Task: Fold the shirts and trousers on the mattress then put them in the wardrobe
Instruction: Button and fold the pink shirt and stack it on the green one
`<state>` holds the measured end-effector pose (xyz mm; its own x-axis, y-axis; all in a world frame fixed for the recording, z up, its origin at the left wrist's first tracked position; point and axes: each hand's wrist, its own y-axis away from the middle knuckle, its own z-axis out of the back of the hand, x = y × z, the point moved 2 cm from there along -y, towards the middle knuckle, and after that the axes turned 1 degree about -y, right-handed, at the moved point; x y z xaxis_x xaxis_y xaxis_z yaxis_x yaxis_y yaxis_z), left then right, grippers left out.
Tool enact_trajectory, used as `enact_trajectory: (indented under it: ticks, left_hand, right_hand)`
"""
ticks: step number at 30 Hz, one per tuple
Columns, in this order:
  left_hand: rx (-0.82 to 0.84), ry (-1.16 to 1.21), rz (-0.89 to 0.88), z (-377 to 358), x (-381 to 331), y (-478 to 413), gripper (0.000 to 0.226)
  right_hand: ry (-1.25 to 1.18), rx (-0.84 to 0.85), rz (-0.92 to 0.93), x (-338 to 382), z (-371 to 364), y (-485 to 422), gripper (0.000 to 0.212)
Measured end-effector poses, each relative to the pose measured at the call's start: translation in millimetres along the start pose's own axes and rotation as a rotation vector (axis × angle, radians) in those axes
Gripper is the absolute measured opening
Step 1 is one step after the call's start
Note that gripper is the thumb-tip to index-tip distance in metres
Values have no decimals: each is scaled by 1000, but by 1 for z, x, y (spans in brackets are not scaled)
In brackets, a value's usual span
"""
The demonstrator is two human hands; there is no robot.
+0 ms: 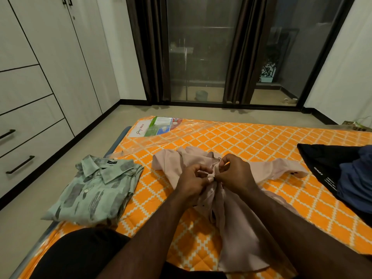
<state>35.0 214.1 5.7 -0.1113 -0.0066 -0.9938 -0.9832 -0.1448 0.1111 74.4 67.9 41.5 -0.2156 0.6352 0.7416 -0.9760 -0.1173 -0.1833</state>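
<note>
Found pale pink shirt (237,228) lying crumpled across the middle of the orange diamond-pattern mattress (251,141), one cuffed sleeve flung out to the right, lower body draped toward the camera. Saw left hand (192,181) and right hand (235,174) meeting at the shirt's front opening, fingers curled, thumb and forefinger of each pinching the fabric edge (exact spot hidden under the fingers). Noted the two hands nearly touching each other, both forearms lying over the shirt. Spotted green patterned shirt (94,190) already folded, collar up, at the mattress's left edge, apart from the pink one. Logged black garment (322,160) with white print heaped at the right edge, blue garment (356,182) lying on top of it, both unfolded. Caught clear plastic wrap (161,137) with a printed label over the far left corner of the mattress. Registered white wardrobe (50,67) along the left wall, doors and drawers closed, dark bar handles. Made out dark curtains (235,57) flanking glass doors (197,57) past the mattress.
</note>
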Motion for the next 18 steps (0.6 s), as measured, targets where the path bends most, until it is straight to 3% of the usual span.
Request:
enact_trajectory:
  ticks: [6, 10, 18]
  left_hand:
    - [-138, -162, -7, 4, 3, -2, 14]
    - [-282, -402, -83, 6, -3, 2, 14]
    - [-209, -393, -174, 0, -8, 4, 16]
  right_hand:
    - [-193, -6, -154, -4, -1, -2, 28]
    - [-123, -57, -80, 2, 5, 1, 40]
    - [-52, -49, 35, 6, -8, 7, 30]
